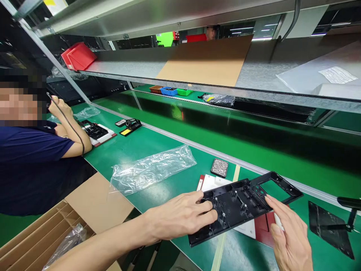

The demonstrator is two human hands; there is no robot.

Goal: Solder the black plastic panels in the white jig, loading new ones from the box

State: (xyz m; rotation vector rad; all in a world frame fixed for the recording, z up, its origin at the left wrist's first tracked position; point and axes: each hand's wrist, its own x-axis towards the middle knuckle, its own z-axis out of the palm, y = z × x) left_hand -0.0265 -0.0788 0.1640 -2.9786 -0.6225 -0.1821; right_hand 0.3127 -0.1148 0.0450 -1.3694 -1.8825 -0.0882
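Grn bench (169, 194): 2 hands (183, 213) w/ 1 panel (232, 216).

Metal shelf (126, 66) above green workbench (131, 148)

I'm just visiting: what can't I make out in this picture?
All in the head view:
Underside of the black panel: turned away from the camera.
Left hand's thumb: out of sight, behind the hand or panel.
White piece at the right hand: too little shows to name it.
White board's middle: covered by the panel.
Print on the paper sheet: too small.
Black stand: cut off by the right edge.
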